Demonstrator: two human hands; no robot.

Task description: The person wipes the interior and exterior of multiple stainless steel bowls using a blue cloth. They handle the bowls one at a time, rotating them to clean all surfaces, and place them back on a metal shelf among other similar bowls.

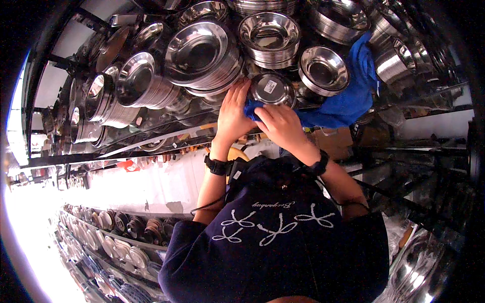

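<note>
My right hand (282, 123) grips a bunched end of a blue cloth (341, 111), its fingers curled at the near rim of a small steel bowl. That bowl (272, 90) lies bottom up, with a printed white sticker on its base. My left hand (234, 113) is at the bowl's left side, fingers stretched forward and thumb side near the cloth; whether it grips the rim is hidden. Just beyond my left fingertips rises a stack of large steel bowls (201, 53). The cloth's other end trails right, past a short stack of small bowls (324, 71).
More stacked steel bowls (269, 38) crowd the shelf close behind and to both sides. A pale shelf edge (151, 138) runs below my wrists. A cardboard box (333, 142) sits lower right. Racks of packaged goods (121, 248) stand at lower left.
</note>
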